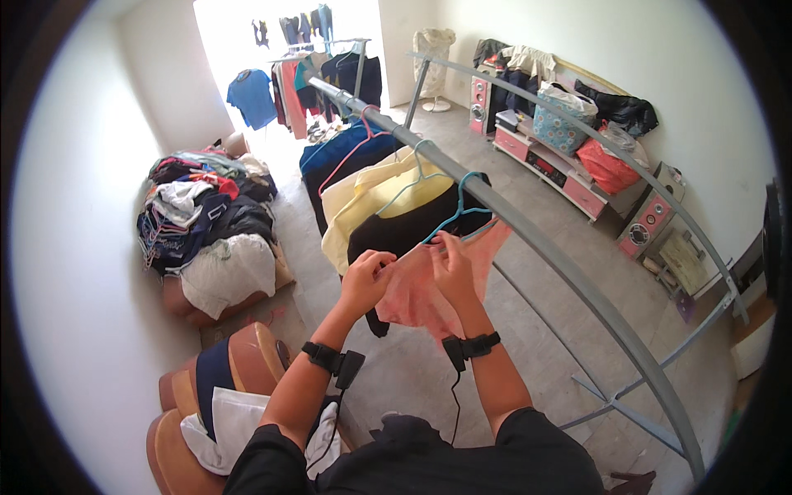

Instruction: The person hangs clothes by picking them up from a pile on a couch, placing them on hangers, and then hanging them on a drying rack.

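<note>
A blue clothes hanger hooks over the grey metal rail and carries a pink garment. My left hand pinches the garment's upper edge at its left end. Closer to the hanger's middle, my right hand has its fingers on the same edge, just below the hanger's neck. Directly behind hangs a black garment. Beyond it are a pale yellow garment on a light green hanger, a pink hanger and a dark blue garment.
Left, a large clothes pile covers a brown seat; a brown cushioned seat with white cloth stands nearer. Another grey rail curves along the right. Beyond are a low pink and white cabinet, a floral bag and a speaker.
</note>
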Available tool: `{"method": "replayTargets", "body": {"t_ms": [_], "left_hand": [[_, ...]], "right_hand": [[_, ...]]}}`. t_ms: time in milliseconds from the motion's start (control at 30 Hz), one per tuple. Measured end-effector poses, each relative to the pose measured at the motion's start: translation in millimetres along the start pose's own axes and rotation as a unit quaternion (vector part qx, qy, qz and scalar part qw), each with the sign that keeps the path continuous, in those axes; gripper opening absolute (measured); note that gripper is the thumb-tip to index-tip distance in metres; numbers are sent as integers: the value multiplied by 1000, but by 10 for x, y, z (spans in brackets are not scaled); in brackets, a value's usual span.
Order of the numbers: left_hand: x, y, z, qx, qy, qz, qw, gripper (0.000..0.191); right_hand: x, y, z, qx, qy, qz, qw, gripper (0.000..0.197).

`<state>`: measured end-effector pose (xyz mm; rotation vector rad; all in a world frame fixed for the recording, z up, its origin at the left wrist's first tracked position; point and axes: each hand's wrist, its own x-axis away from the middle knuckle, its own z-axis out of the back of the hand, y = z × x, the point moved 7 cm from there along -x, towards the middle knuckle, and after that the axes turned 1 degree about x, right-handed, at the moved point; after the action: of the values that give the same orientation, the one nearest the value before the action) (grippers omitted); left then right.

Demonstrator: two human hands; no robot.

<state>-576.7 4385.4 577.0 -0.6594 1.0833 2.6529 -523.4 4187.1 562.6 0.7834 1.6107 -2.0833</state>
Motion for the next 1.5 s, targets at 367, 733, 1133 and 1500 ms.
{"method": "replayTargets", "body": {"t_ms": [367, 733, 1133, 1500], "left_hand": [[4873, -1744, 297, -21, -57, 525, 849, 25], [8950, -193, -707, 118, 257, 822, 494, 19], [9598, -398, -1644, 301, 530, 686, 398, 22], [11054, -2024, -1289, 163, 620, 667, 380, 51]], "right_hand": [[2931, 1591, -403, 112, -556, -172, 806, 46], [3943, 1119, -1423, 105, -751, -52, 650, 33], [5525, -200, -2002, 132, -900, 72, 410, 27], [5486, -106, -1499, 191, -895, 56, 400, 19]]}}
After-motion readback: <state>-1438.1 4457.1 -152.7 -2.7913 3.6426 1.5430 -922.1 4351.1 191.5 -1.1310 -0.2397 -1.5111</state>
